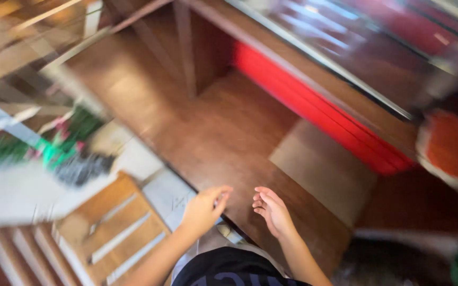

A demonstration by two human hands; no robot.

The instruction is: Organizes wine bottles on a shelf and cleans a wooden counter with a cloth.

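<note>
My left hand (203, 209) is loosely curled, its grip pinching what may be a small pale thing I cannot make out; my right hand (271, 211) hangs released beside it. Both hover over the brown wooden floor (223, 137), just past the tabletop (133, 159) edge. I judge slow, steady movement best, since everything is blurred.

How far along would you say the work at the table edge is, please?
Done: nothing shows as finished; the view is motion-blurred. In hand: the left hand touches the edge of the pale table; the right hand hangs open, empty, over the wood floor. Left: the green bundle lies untouched.
</note>
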